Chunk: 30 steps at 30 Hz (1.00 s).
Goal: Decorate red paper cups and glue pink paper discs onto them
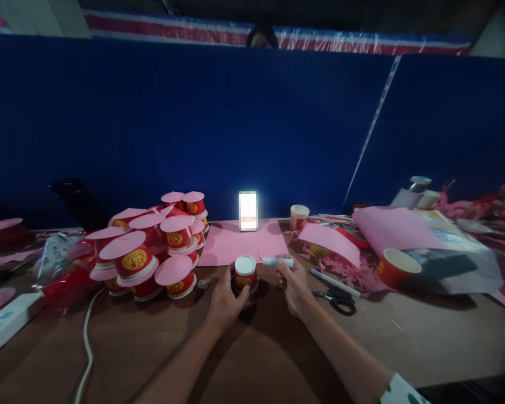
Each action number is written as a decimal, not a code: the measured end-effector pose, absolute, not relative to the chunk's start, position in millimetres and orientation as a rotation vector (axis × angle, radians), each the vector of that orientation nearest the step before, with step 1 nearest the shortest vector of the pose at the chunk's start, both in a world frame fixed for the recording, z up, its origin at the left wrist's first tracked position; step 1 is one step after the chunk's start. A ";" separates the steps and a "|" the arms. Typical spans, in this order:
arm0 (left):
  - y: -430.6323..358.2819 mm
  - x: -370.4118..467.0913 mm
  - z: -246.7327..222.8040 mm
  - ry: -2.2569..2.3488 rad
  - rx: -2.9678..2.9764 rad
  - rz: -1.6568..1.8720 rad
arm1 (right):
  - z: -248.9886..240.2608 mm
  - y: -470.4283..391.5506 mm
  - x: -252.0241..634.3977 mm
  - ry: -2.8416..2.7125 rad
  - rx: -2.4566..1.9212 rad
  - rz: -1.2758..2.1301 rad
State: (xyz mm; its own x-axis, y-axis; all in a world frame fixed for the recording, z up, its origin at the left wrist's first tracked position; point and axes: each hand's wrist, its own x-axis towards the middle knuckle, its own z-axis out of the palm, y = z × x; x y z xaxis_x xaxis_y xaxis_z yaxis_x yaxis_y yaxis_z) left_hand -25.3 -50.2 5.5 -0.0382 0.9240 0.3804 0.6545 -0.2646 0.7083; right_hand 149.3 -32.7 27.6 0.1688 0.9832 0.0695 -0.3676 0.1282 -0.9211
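My left hand is wrapped round a red paper cup, which stands upside down on the table with its white base facing up. My right hand pinches a slim white and light-blue tube. It lies level, pointing left toward the cup, with a gap between them. What the tube contains does not show. Just beyond both hands is a flat pink paper sheet. To the left, several red cups topped with pink paper discs are stacked in a group.
Right of my hand lie black-handled scissors and a white pen. Pink paper scraps, an upright cup and a tipped cup are beyond. A lit phone stands behind; a power strip lies left.
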 end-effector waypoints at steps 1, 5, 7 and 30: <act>-49.8 -25.2 6.4 1.662 1.940 1.225 | 27.2 -33.1 148.5 -0.873 -0.916 1.169; -49.8 -24.6 11.2 1.631 1.949 1.242 | 28.1 -38.8 145.3 -1.008 -0.919 1.019; -51.3 -24.1 14.3 1.605 1.931 1.219 | 30.3 -43.3 144.6 -1.140 -0.924 0.903; -54.2 -18.5 18.5 1.522 1.870 1.163 | 45.7 -63.6 141.1 -1.504 -0.997 0.566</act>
